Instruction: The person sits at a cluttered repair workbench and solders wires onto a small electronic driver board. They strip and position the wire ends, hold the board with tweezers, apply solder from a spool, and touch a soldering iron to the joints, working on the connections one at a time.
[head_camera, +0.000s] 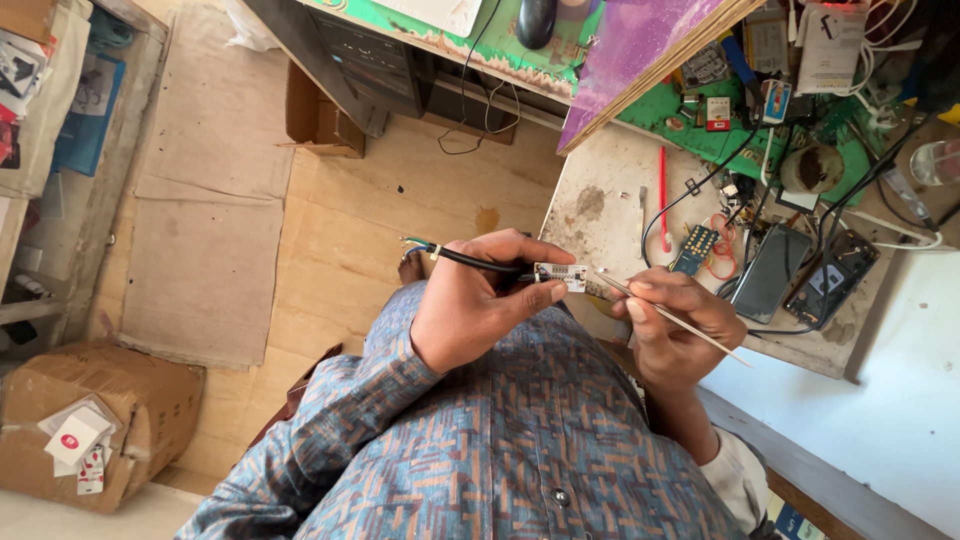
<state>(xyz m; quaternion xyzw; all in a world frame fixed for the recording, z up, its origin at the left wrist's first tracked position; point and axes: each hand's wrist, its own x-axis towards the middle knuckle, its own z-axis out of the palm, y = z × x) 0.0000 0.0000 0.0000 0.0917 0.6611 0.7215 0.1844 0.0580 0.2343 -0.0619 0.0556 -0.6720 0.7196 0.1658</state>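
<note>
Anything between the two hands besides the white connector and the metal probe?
Head view: no. Left hand pinches the white connector on its black cable; right hand points the thin metal probe at it. Nothing else sits between.

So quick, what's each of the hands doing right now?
Left hand: closed around a black cable at its small white connector.
Right hand: closed on thin metal tweezers, tips at the connector.
</note>
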